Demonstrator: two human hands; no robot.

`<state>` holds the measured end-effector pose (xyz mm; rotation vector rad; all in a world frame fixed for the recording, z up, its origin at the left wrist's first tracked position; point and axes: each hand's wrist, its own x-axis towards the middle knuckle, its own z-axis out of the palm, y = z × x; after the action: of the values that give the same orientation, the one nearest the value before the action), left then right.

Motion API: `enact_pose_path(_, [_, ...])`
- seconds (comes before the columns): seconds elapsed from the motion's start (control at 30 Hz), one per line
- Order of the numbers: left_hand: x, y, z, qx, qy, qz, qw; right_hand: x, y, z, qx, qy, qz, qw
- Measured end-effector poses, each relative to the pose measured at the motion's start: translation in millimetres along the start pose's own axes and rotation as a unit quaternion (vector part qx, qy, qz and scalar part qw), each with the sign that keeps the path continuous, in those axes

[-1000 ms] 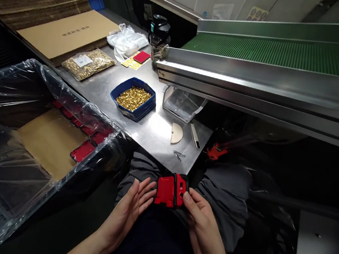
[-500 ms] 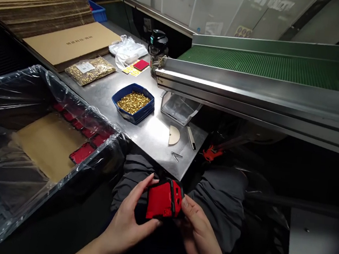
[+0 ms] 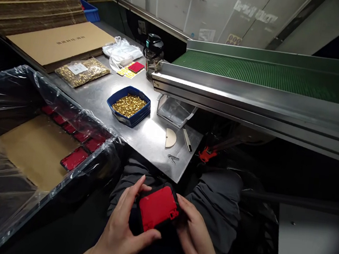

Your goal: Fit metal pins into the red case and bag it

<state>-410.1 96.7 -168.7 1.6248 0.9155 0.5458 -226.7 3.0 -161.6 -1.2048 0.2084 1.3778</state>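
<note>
Head view: red part held over the lap, just off the counter's near edge. Left hand cups its left side, thumb under the lower edge. Right hand grips its right side. Blue tray of brass bits mid-counter. Lined bin against the counter's left edge.

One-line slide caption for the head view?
Both hands, left hand and right hand, hold a red plastic part over the lap.
</note>
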Motion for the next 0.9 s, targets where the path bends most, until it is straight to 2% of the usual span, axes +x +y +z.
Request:
enact_pose_path(0.07, [7.3, -4.5, -4.9, -0.108, -0.021, -0.075, 0.991, 3.8, -5.5, 3.5, -0.025, -0.045, 0.022, 0.998])
enact_pose_path(0.1, [11.5, -5.7, -6.8, -0.177, -0.042, -0.121, 0.976, 5.5, -7.0, 5.9, -0.042, -0.075, 0.039, 0.996])
enact_pose_path(0.13, [15.5, -5.9, -8.3, -0.253, -0.073, -0.168, 0.95, 7.1, -7.3, 8.6, -0.063, -0.104, 0.058, 0.991])
enact_pose_path(0.23, [23.2, -2.8, -11.2, -0.429, -0.189, -0.282, 0.837, 11.3, -4.8, 16.7, -0.191, -0.171, 0.082, 0.963])
enact_pose_path(0.27, [24.0, -1.6, -12.2, -0.455, -0.209, -0.305, 0.81, 12.8, -5.5, 19.3, -0.245, -0.195, 0.076, 0.947])
enact_pose_path(0.33, [23.6, -0.3, -15.3, -0.476, -0.208, -0.326, 0.79, 17.3, -13.7, 24.5, -0.363, -0.211, 0.033, 0.907])
enact_pose_path(0.37, [22.7, 0.0, -17.7, -0.487, -0.197, -0.328, 0.785, 21.5, -21.7, 27.7, -0.433, -0.183, -0.008, 0.883])
enact_pose_path(0.4, [21.6, 0.2, -20.7, -0.502, -0.186, -0.329, 0.778, 27.7, -32.0, 31.7, -0.503, -0.129, -0.06, 0.852])
enact_pose_path(0.5, [17.4, 2.5, -32.0, -0.535, -0.18, -0.333, 0.755, 62.8, -67.0, 50.1, -0.662, 0.067, -0.205, 0.718])
enact_pose_path(0.57, [13.6, 5.3, -38.7, -0.536, -0.185, -0.336, 0.752, 99.0, -85.4, 67.8, -0.679, 0.121, -0.234, 0.685])
enact_pose_path(0.67, [6.4, 7.7, -40.5, -0.535, -0.186, -0.335, 0.753, 156.6, -99.6, 95.6, -0.689, 0.17, -0.227, 0.667])
enact_pose_path(0.77, [0.6, 6.3, -30.0, -0.548, -0.139, -0.351, 0.746, 191.3, -103.7, 110.8, -0.686, 0.168, -0.205, 0.677])
enact_pose_path(0.83, [0.2, 4.6, -19.5, -0.548, -0.081, -0.392, 0.735, 190.5, -104.1, 106.9, -0.675, 0.13, -0.209, 0.696])
enact_pose_path(0.9, [2.7, 3.6, -10.0, -0.536, -0.024, -0.439, 0.721, 167.7, -102.1, 90.6, -0.654, 0.069, -0.221, 0.721])
